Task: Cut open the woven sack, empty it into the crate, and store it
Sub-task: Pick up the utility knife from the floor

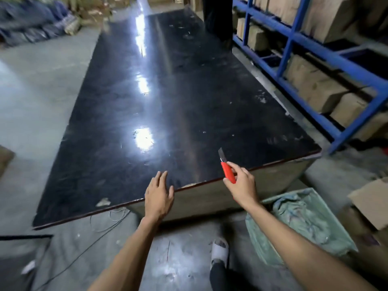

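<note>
The right hand (241, 181) pinches a red-handled utility knife with a snap-off steel blade (227, 168) between thumb and fingers. The blade is extended and points up and away from the body, over the near edge of the long black glossy bench (168, 91); that looks like a carrying grip that keeps the edge clear of the other arm, not a cutting grip. The left hand (159, 194) is empty, fingers spread flat, resting on the bench's near edge as if to steady the person.

The pale green woven sack (304, 221) sits on the floor at the person's right, just beside the bench's corner and below the knife hand (its top looks rumpled and slack, though whether it is already slit I cannot tell). No crate shows clearly. A blue steel rack with brown cardboard boxes (294, 40) runs along the right.

Likely next: lowering the knife toward the sack.
</note>
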